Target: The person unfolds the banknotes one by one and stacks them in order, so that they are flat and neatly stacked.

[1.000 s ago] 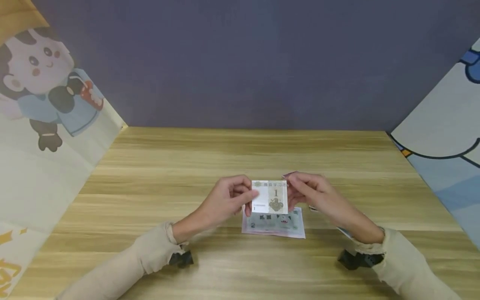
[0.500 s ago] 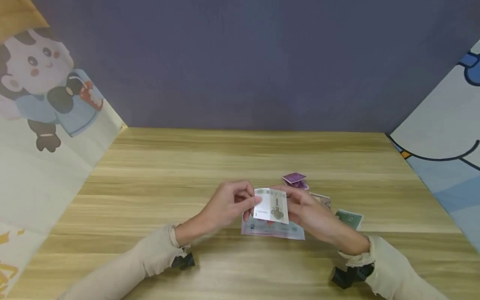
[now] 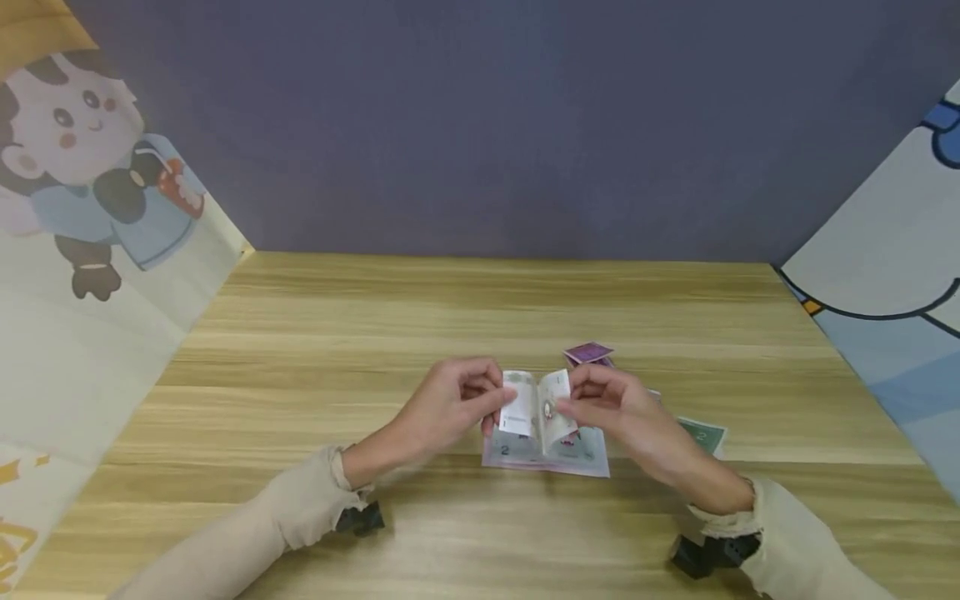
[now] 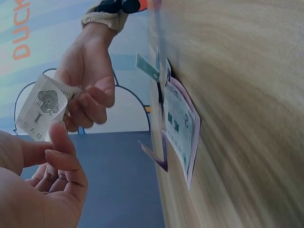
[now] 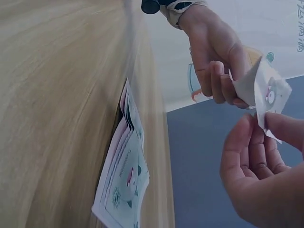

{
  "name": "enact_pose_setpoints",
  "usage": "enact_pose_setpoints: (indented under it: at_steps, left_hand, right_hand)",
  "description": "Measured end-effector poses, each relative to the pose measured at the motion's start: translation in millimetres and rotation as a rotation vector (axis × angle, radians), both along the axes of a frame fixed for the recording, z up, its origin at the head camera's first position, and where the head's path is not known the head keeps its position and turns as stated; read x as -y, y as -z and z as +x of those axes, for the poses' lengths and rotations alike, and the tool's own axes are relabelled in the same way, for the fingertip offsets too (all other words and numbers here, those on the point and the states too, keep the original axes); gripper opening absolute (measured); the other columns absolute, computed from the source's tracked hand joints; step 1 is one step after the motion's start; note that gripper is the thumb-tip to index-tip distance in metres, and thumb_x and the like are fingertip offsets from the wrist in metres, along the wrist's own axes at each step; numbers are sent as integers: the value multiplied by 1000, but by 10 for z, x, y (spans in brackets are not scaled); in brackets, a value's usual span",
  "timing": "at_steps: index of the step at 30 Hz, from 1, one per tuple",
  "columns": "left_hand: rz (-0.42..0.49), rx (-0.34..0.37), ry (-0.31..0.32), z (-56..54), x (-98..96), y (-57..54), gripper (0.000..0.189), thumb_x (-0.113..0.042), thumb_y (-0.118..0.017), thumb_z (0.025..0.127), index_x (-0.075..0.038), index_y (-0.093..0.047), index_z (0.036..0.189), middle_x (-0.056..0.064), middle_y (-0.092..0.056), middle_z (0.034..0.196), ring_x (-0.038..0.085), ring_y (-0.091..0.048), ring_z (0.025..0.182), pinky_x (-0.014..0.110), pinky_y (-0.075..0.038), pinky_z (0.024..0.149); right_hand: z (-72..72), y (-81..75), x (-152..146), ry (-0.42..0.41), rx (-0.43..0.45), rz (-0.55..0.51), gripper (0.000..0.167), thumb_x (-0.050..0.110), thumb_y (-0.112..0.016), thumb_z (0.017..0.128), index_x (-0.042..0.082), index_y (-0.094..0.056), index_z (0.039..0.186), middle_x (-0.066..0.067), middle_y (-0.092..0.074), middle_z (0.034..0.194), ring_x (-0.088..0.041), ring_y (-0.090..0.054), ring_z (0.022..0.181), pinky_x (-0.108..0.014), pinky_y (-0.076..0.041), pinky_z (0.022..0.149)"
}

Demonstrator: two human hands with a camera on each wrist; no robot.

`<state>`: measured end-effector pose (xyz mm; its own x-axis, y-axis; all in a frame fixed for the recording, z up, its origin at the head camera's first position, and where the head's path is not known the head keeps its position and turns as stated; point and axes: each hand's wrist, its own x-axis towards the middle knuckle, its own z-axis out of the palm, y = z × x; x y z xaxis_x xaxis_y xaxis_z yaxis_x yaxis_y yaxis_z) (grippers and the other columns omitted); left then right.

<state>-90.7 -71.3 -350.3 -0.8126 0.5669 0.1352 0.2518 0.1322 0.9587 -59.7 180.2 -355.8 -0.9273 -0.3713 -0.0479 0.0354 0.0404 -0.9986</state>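
Note:
A small, pale play banknote (image 3: 517, 408) printed with a 1 is held up in the middle of the head view. It is creased down its middle, and its right half stands up at an angle. My left hand (image 3: 453, 400) pinches its left edge between thumb and fingers. On the other half, my right hand (image 3: 630, 421) pinches the right edge, thumb in front. Both wrist views show the banknote (image 4: 40, 107) bent between the two hands. Under it lies a stack of greenish and pink banknotes (image 3: 517, 458), the top one marked 2, partly covered by the held note.
Behind my right hand lie a folded purple banknote (image 3: 588, 352) and a green banknote (image 3: 705, 435). Another note there is mostly hidden by the hand. The wooden table (image 3: 337, 333) meets a dark blue-grey panel (image 3: 510, 133) at the back, with cartoon-printed walls at both sides.
My right hand dipped behind the note, then came back to pinch its right side, which now bends up along the crease. The purple and green notes came into sight. My left hand keeps its grip.

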Motion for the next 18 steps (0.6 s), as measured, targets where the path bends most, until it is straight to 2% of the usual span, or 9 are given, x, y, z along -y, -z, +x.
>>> enact_pose_setpoints:
  at_steps: [11, 18]
  left_hand:
    - [-16, -7, 1, 4, 33, -11, 8, -3, -67, 94, 1, -63, 88, 8, -65, 69, 16, -59, 55, 28, -50, 47]
    - [-71, 8, -9, -5, 56, 33, 7, -3, -67, 93, 0, -64, 88, 6, -65, 68, 16, -59, 54, 32, -52, 48]
  right_hand:
    - [109, -36, -129, 67, -72, 77, 9, 1, -67, 92, 2, -60, 97, 1, -64, 90, -17, -64, 86, -30, -56, 76]
    - [143, -12, -199, 107, -116, 175, 19, 7, -72, 89, -3, -59, 97, -9, -66, 93, -20, -65, 85, -32, -56, 77]
